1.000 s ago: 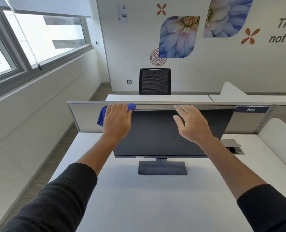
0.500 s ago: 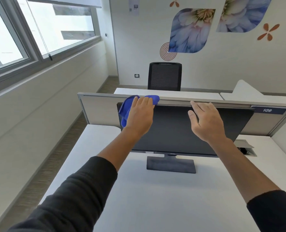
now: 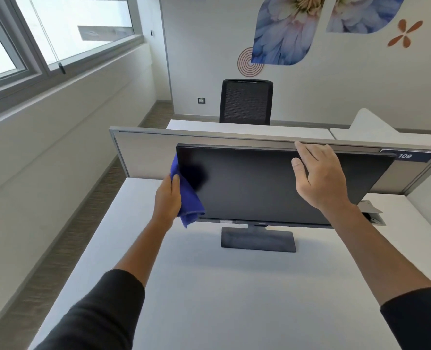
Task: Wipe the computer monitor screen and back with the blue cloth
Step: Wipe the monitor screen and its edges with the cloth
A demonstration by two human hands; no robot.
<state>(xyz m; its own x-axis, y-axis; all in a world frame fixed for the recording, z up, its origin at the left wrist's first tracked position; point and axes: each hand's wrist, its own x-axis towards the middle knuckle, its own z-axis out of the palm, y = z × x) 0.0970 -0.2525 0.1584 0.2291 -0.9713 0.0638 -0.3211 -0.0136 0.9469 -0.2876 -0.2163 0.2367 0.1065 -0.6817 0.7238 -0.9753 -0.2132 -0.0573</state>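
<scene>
- Two hands work at the monitor (image 3: 272,183), which stands on its grey base (image 3: 258,240) toward the far edge of the white desk (image 3: 209,299), its dark screen facing the camera.
- At the screen's 9 o'clock edge, the left hand (image 3: 167,198) grips the blue cloth (image 3: 188,198); the thumb lies on the front of the cloth, and the fingers are hidden behind the monitor's edge (so how they curl cannot be told).
- Part of the cloth drapes over the lower left corner of the screen, its loose tail hanging just below the bottom bezel.
- Near 1 o'clock on the screen, the right hand (image 3: 317,178) lies flat, fingers straight and together, their tips reaching the top edge.
- Directly behind the monitor's top edge runs a grey partition (image 3: 143,152), close to it.
- Bare desk stretches from the base toward 6 o'clock, and a narrower strip lies toward 9 o'clock.
- At 3 o'clock, a cable hatch (image 3: 372,210) sits in the desk, just beside the monitor's lower right corner.
</scene>
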